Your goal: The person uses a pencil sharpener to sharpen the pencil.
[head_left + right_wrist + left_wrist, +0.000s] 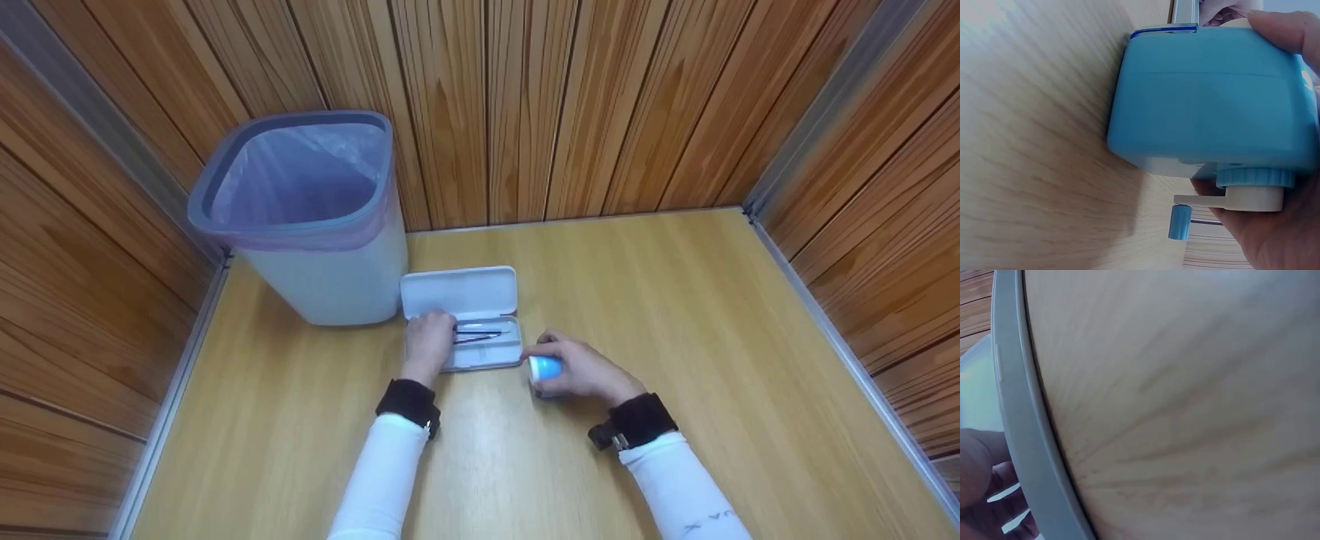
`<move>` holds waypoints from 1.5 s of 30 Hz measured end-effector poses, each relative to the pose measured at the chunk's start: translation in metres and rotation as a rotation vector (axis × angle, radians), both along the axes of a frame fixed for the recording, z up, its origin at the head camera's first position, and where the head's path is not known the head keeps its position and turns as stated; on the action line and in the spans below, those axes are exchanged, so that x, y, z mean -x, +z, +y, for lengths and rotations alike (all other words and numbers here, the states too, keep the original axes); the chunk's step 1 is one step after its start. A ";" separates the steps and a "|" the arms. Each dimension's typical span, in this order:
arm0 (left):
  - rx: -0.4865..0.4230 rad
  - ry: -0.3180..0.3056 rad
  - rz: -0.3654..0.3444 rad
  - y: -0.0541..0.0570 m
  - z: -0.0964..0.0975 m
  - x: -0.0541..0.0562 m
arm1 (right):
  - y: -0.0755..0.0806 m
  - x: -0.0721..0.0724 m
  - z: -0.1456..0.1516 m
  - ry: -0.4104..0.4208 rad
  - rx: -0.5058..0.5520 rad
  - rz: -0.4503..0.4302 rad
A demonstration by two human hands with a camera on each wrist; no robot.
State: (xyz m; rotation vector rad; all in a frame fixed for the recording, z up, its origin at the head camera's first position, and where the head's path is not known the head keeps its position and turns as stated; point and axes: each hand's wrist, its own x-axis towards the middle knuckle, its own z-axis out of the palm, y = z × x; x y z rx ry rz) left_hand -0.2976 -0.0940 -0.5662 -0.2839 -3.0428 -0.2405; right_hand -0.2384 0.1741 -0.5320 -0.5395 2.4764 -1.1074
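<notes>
A pale pencil case (495, 356) lies with its lid raised, slim dark pencils (480, 334) inside its tray. My left hand (430, 341) reaches down into the tray's left end, over the near ends of those pencils. In the left wrist view its bent fingers (1008, 509) show behind the case's wall; I cannot tell what they hold. Just right of the case, my right hand (585, 367) grips a blue crank pencil sharpener (1213, 95). Its white crank arm with a blue knob (1180, 222) points away from the thumb, and the sharpener's side is close against the table.
Behind the case on the left stands a tall white waste bin (330, 277) with a grey rim and a plastic liner. Wood-plank walls (600, 112) enclose the wooden table (675, 300) at the back and sides, with metal strips along the edges.
</notes>
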 end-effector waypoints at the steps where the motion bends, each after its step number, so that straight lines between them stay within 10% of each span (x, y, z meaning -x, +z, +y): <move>1: 0.004 -0.002 0.003 0.000 0.000 0.000 | 0.000 0.000 0.000 0.001 0.001 0.000; 10: 0.032 -0.013 -0.017 0.002 -0.003 -0.004 | 0.000 0.000 -0.001 0.013 -0.004 0.005; 18: 0.014 -0.103 0.055 0.026 -0.009 -0.027 | -0.001 0.000 -0.002 0.002 0.012 -0.003; 30: -0.170 -0.260 -0.129 0.039 -0.016 -0.070 | -0.002 -0.001 0.002 -0.055 -0.047 0.046; 45: -0.197 -0.345 -0.088 0.031 -0.006 -0.074 | -0.001 -0.001 0.002 -0.039 -0.055 0.088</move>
